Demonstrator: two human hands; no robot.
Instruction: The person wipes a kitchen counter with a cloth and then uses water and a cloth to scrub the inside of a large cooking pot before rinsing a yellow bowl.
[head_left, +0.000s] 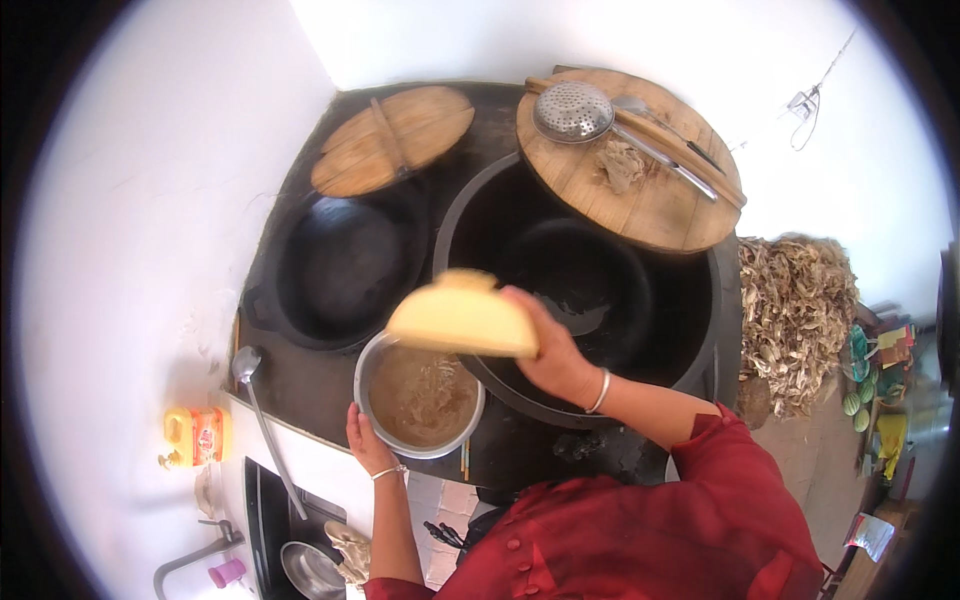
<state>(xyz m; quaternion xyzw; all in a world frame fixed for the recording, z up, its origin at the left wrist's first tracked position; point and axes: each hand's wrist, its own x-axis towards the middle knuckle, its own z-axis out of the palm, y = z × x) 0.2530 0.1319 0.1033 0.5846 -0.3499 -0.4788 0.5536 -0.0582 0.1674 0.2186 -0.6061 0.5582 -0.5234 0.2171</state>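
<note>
My right hand (553, 354) grips a pale yellow, half-round scoop (461, 319) by its right end. The scoop is slightly blurred and hangs above the far rim of a metal basin (363, 386). Cloudy brown water (424, 401) stands in this basin, its surface rippled. Against the basin's near left side rests my left hand (369, 444), fingers along the outer wall. Beyond my right hand is a large dark wok (600, 262) set into the stove, with a small shiny wet patch at its bottom. The inside of the scoop cannot be seen.
A smaller wok (349, 270) sits at left, with a wooden lid (427, 127) behind it. A larger wooden lid (637, 210) carries a perforated skimmer (574, 112) and a crumpled cloth (621, 165). A long-handled ladle (266, 424) leans near a sink (262, 517). Dry husks (795, 322) are piled at right.
</note>
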